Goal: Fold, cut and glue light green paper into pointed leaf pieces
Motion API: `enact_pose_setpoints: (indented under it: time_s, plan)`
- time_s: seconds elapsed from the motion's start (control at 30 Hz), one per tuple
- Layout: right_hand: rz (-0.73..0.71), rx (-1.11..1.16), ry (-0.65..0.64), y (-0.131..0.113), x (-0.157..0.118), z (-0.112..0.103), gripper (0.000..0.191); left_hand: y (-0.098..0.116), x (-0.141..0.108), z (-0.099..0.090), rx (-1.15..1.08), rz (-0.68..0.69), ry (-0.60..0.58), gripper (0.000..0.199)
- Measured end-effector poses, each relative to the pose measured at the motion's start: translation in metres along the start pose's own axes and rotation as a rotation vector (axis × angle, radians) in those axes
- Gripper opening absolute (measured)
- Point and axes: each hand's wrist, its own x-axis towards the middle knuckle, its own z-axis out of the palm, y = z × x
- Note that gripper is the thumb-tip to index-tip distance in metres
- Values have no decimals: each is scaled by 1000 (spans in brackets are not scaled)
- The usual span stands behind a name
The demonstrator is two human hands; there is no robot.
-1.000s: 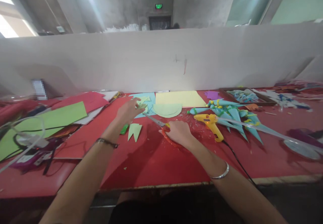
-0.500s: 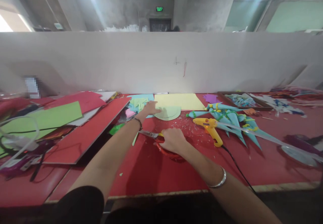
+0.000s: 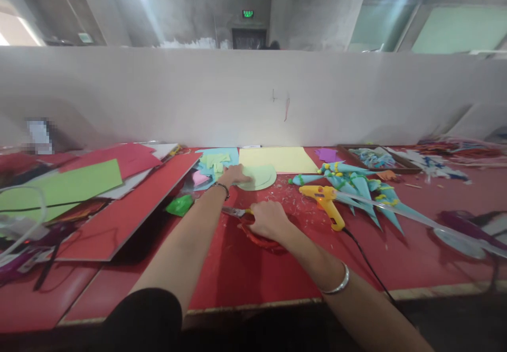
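Observation:
My left hand (image 3: 233, 173) reaches forward, fingers stretched out over the left edge of rounded pale green paper pieces (image 3: 261, 176); its fingertips are blurred. These pieces overlap on the red tabletop, just in front of a pale yellow sheet (image 3: 277, 159). Closer to me, my right hand (image 3: 270, 219) is closed around the red handles of a pair of scissors (image 3: 234, 212). The blades point left, toward my left forearm. Light green paper scraps (image 3: 216, 160) and a pink scrap (image 3: 199, 178) lie on blue paper, left of my left hand.
A yellow glue gun (image 3: 325, 201) with a clear glue stick lies to the right, beside light blue paper cones (image 3: 360, 188). Behind them sits a brown tray (image 3: 407, 168). A red board (image 3: 130, 209) and coloured sheets are at left. A white partition (image 3: 178, 98) rises behind.
My left hand and the top pale green paper have shifted slightly left, and two offset layers now show. My right hand stays on the scissors. The whole view has turned a little.

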Motion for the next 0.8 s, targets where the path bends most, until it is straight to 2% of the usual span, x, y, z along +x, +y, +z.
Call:
enact_pose_setpoints:
  time_s: [0.17,0.27,0.37,0.4,0.47,0.5,0.57,0.67,0.8]
  plan:
    - [40,86,82,0,1,5,35,6,-18,-23,-90,-12,191,34]
    - [97,134,65,0,3,8,36,9,-44,-44,-164,-12,349,31]
    - [137,216,100,4,7,12,36,3,-74,-67,-217,-33,508,34]
    - [147,258,122,5,9,13,36,-1,-84,-73,-244,-49,586,33]
    - [170,329,156,8,13,15,34,-11,-103,-81,-463,-67,829,27]
    - [187,350,166,9,15,16,34,-16,-111,-82,-557,-73,879,23]
    - [227,364,181,13,18,17,32,-26,-126,-76,-735,-57,855,21]
    - [290,369,212,19,23,16,30,-32,-140,-52,-1072,36,721,22]
    - [333,382,216,31,28,16,24,-29,-147,-19,-1220,82,515,22]
